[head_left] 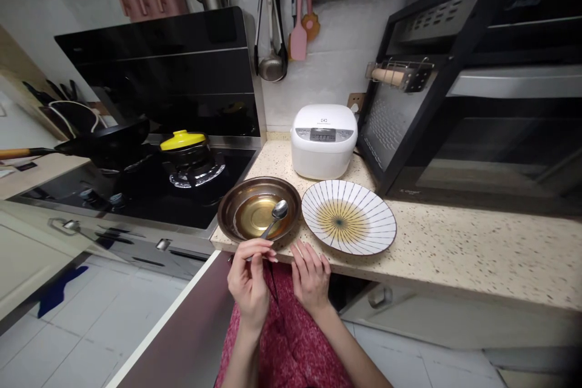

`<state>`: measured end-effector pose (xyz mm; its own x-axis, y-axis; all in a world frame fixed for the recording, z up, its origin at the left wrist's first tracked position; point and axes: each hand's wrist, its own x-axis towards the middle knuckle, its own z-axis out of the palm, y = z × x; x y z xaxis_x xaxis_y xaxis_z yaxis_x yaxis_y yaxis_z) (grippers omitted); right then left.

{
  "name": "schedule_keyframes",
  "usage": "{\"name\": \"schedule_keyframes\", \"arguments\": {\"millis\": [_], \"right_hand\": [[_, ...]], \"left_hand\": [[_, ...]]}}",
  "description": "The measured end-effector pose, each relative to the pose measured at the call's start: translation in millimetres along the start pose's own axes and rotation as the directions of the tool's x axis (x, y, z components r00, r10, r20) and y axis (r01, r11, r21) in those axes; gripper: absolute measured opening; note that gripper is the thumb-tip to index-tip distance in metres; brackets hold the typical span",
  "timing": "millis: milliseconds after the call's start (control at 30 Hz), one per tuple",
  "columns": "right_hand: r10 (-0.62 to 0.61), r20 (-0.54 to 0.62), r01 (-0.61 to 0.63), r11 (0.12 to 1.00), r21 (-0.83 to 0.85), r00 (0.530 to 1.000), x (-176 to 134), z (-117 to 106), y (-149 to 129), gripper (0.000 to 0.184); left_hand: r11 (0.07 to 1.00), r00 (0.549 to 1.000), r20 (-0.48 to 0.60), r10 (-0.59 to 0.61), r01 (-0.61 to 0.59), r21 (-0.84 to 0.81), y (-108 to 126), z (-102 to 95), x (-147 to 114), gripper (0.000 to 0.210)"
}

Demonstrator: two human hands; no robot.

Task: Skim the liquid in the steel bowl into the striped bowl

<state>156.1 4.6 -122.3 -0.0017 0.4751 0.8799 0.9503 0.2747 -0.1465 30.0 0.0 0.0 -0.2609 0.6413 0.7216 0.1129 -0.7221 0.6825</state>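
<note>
My left hand (251, 282) is closed around the handle of a metal spoon (278, 211). The spoon's bowl is over a round brown-toned metal dish (227, 216) with a shallow yellowish liquid in it. My right hand (313, 276) lies with fingers stretched along the counter's front edge, holding nothing. Just beyond it is a white plate (382, 218) with dark radial lines and a pool of yellow-brown liquid in its middle.
A white rice cooker (324, 154) stands behind the plate. To the left is a gas stove with a yellow-lidded pot (182, 144) and a black wok (109, 142). An oven (500, 145) stands right. A cabinet door (182, 321) stands open at my left.
</note>
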Motion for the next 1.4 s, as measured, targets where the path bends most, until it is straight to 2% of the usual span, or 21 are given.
{"name": "schedule_keyframes", "arguments": {"millis": [233, 500, 733, 967, 1167, 1400], "right_hand": [[-0.003, 0.002, 0.003, 1.000, 0.006, 1.000, 1.0, -1.0, 0.2, 0.040], [-0.012, 0.002, 0.012, 1.000, -0.015, 1.000, -1.9, 0.8, 0.9, 0.052], [-0.013, 0.009, 0.014, 1.000, -0.027, 1.000, -2.5, 0.5, 0.9, 0.055], [-0.010, 0.004, 0.010, 0.999, -0.032, 1.000, -1.5, 0.3, 0.3, 0.043], [-0.007, -0.009, 0.007, 1.000, -0.014, 1.000, 0.4, -0.3, -0.3, 0.039], [-0.010, -0.001, 0.010, 1.000, -0.027, 1.000, -1.8, 0.0, 0.3, 0.048]], "left_hand": [[0.989, 0.990, 0.046, -0.135, 0.131, 0.070, -5.8, -6.9, 3.5, 0.024], [0.976, 0.976, 0.069, -0.205, 0.199, 0.086, -2.8, -10.1, 4.5, 0.024], [0.973, 0.973, 0.069, -0.219, 0.212, 0.096, -0.9, -12.3, 4.7, 0.022], [0.970, 0.968, 0.093, -0.231, 0.221, 0.104, -3.3, -15.7, 0.8, 0.018], [0.969, 0.968, 0.095, -0.234, 0.224, 0.099, -2.6, -14.1, 0.9, 0.019], [0.970, 0.968, 0.099, -0.232, 0.222, 0.103, -1.3, -14.1, -0.6, 0.021]]}}
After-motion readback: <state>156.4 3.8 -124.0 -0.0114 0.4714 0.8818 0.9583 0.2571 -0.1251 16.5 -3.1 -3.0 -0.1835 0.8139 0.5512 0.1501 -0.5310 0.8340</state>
